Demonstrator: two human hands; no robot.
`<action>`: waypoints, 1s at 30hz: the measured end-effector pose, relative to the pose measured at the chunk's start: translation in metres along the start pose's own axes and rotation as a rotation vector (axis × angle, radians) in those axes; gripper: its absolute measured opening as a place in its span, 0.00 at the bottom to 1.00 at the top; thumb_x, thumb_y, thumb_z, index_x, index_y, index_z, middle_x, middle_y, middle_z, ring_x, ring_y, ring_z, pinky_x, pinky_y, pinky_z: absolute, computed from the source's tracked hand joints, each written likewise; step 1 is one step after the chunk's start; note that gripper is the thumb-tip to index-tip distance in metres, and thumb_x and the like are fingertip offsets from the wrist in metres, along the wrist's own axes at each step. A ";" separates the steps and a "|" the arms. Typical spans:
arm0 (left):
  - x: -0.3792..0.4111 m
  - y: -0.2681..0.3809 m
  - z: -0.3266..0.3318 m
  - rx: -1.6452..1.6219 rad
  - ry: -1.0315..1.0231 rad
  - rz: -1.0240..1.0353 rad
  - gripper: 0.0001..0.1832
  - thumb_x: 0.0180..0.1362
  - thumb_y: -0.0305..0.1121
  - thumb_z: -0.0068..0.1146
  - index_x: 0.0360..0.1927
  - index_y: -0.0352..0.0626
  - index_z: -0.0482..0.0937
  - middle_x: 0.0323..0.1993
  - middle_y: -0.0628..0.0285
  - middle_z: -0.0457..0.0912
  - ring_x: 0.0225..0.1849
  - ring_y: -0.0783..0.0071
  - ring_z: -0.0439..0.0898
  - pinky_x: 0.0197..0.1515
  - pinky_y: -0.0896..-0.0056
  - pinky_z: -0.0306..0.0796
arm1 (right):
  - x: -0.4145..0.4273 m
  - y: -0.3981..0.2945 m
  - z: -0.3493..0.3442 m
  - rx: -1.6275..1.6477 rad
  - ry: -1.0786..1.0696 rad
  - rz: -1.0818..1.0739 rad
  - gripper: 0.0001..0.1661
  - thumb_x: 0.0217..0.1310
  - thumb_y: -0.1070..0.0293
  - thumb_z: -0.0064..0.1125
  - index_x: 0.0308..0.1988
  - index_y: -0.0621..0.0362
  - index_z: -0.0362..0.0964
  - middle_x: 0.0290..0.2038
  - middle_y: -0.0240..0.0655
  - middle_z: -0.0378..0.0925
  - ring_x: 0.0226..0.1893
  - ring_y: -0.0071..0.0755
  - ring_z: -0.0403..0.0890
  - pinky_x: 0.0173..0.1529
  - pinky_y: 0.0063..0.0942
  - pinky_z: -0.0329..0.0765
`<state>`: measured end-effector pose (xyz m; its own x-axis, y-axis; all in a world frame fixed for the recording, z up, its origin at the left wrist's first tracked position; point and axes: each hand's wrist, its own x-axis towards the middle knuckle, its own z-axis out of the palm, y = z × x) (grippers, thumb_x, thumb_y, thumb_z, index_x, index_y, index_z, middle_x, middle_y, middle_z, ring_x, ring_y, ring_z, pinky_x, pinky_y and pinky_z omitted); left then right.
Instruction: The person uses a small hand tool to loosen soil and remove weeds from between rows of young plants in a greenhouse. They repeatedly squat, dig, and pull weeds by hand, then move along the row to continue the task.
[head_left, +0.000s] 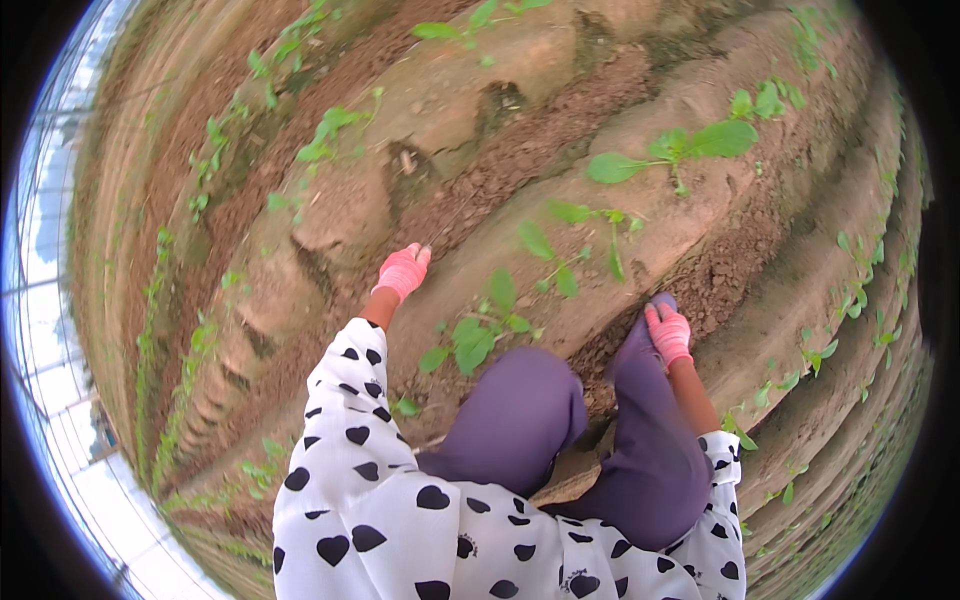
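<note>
My left hand (403, 271), in a pink knit glove with bare fingertips, is closed around one end of a thin dark rod (453, 220). The rod slants away over the loose soil of a furrow; whether it is a wire, a stick or a tool's shaft is unclear. My right hand (667, 334), gloved alike, lies against the lower end of my purple trouser leg, by the tip of my shoe (664, 300). Its fingers point down and their undersides are hidden. Between the hands, leafy seedlings (474, 341) grow on a raised soil bed (457, 292).
A larger seedling (675, 150) stands farther along this bed. Crumbly soil fills the furrow (720, 277) beside my right hand. Dug hollows (409, 161) mark the neighbouring bed's edge. More planted ridges (795, 300) run to the right. A framed, translucent wall (45, 300) curves along the left.
</note>
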<state>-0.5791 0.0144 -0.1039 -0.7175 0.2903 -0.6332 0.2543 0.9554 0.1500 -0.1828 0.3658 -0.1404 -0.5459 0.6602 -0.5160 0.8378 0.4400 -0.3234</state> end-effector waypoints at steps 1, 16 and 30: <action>-0.010 -0.018 0.000 0.003 -0.005 -0.002 0.29 0.64 0.55 0.37 0.58 0.46 0.72 0.55 0.48 0.75 0.57 0.49 0.73 0.58 0.55 0.66 | -0.002 0.009 0.002 0.011 0.003 -0.004 0.25 0.61 0.45 0.50 0.41 0.57 0.75 0.36 0.53 0.78 0.40 0.59 0.77 0.45 0.44 0.73; -0.190 -0.302 0.009 -0.002 -0.026 -0.410 0.28 0.61 0.54 0.38 0.48 0.42 0.78 0.53 0.47 0.76 0.56 0.48 0.73 0.58 0.53 0.66 | -0.135 0.015 -0.020 0.742 0.182 0.280 0.10 0.64 0.66 0.53 0.30 0.58 0.66 0.24 0.30 0.70 0.27 0.24 0.65 0.34 0.26 0.69; -0.150 -0.206 -0.017 -0.063 0.195 -0.128 0.28 0.62 0.57 0.39 0.50 0.46 0.77 0.49 0.46 0.78 0.52 0.47 0.75 0.55 0.55 0.68 | -0.172 0.040 -0.002 0.873 0.220 0.345 0.08 0.65 0.65 0.52 0.35 0.58 0.68 0.30 0.31 0.72 0.31 0.28 0.70 0.38 0.29 0.71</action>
<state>-0.5344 -0.2253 -0.0270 -0.8546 0.1652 -0.4923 0.1161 0.9848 0.1289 -0.0557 0.2705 -0.0631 -0.1832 0.8068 -0.5618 0.6191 -0.3492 -0.7034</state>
